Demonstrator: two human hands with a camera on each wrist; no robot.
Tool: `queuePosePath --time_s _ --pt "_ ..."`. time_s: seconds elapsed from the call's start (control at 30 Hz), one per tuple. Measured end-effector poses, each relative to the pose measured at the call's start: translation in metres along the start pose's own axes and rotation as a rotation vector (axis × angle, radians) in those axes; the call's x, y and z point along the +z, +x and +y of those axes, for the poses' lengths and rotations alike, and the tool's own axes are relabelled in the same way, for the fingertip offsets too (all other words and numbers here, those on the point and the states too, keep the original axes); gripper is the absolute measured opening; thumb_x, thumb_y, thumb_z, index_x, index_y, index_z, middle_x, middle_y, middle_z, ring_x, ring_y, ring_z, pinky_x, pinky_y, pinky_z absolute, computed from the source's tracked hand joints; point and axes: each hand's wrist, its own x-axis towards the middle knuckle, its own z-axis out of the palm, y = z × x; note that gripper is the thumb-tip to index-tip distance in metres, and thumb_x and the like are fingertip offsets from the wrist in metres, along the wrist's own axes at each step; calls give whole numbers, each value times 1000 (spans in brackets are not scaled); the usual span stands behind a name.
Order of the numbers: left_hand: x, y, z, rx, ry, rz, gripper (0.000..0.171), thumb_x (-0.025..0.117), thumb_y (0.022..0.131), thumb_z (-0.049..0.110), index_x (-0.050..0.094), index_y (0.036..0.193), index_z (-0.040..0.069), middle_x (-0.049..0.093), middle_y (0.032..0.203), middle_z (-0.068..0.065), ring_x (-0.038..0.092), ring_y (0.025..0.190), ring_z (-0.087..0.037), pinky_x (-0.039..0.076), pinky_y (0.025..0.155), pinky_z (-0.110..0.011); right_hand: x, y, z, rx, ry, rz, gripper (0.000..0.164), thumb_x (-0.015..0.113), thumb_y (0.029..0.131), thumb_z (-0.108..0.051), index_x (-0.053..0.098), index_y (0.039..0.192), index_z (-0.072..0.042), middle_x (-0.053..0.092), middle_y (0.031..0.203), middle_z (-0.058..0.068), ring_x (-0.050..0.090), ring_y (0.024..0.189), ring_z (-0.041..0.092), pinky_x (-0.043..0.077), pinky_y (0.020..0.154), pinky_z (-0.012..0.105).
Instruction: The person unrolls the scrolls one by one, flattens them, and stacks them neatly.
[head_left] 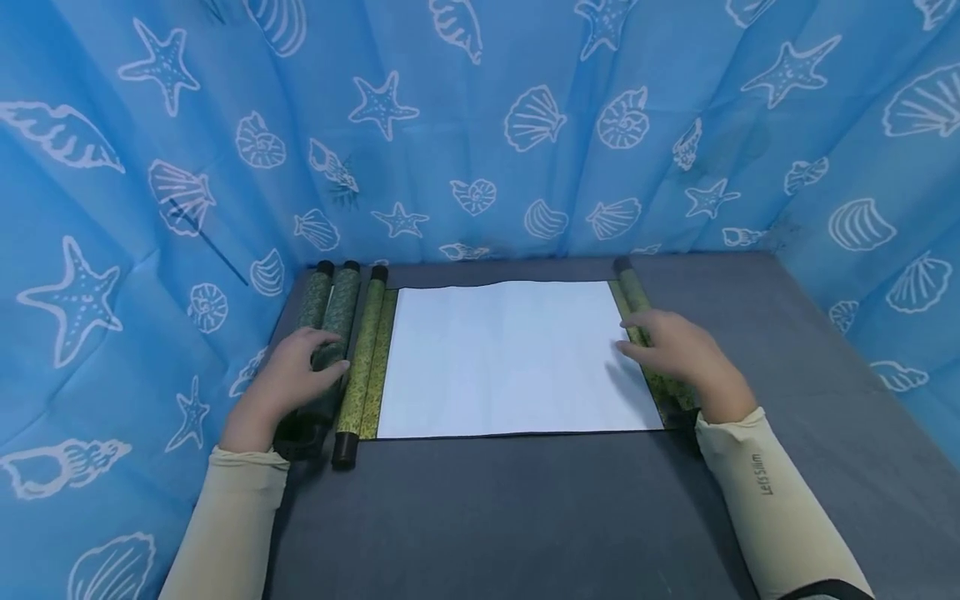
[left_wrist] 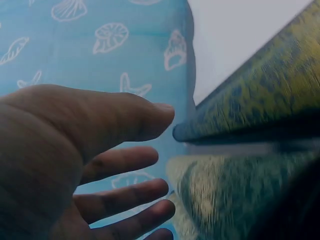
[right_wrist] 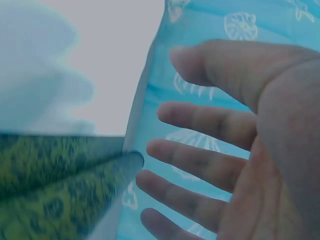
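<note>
A hanging scroll lies unrolled with its blank white sheet (head_left: 510, 358) facing up. Yellow-green patterned cloth edges it, with a left roller (head_left: 365, 358) and a right roller (head_left: 634, 292) at its sides. My left hand (head_left: 288, 379) hovers over two rolled dark green scrolls (head_left: 341, 308), thumb toward the left roller. In the left wrist view its fingers (left_wrist: 127, 192) are spread and hold nothing. Above the right roller is my right hand (head_left: 678, 350), thumb over the sheet's edge. Its fingers (right_wrist: 195, 160) are also apart and hold nothing in the right wrist view.
A grey cloth (head_left: 525, 508) covers the table under the scrolls. Blue curtains (head_left: 465, 150) printed with white shells and starfish hang behind the table and along both sides. The two dark green scrolls lie beside the left roller, near the table's left edge.
</note>
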Motion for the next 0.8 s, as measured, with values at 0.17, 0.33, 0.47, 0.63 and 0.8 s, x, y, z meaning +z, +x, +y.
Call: queuePosePath --time_s 0.17,0.33,0.47,0.63,0.8 --pt "-2 -6 -5 6 17 27 51 66 106 26 57 149 -1 49 152 -31 45 141 -55 40 115 -68 8 4 -13 -15 -31 54 50 66 105 -35 65 142 -3 64 143 26 62 127 46 52 96 67" --pt "-5 -14 -8 0 9 24 50 65 106 26 58 147 -2 48 151 -32 44 140 -56 40 114 -69 15 9 -25 -38 -29 80 47 67 104 -34 67 140 -5 65 143 22 62 130 43 52 100 65" --pt "-7 -21 -13 1 -4 37 49 65 107 25 58 147 -2 48 150 -32 45 139 -56 40 114 -69 20 13 -35 -71 -16 109 45 68 104 -33 68 139 -5 65 144 20 59 135 42 50 106 65" --pt "-10 -28 -18 -3 -10 62 48 64 108 26 59 146 -2 48 150 -32 46 137 -55 40 114 -69 22 23 -53 -128 -13 133 43 68 104 -33 70 136 -4 66 143 19 60 134 40 50 107 62" --pt "-11 -32 -18 -19 -18 72 49 63 108 27 58 145 -5 48 149 -33 47 135 -56 42 110 -69 22 32 -68 -164 -5 140 43 68 103 -33 70 135 -4 67 141 18 61 134 39 51 108 60"
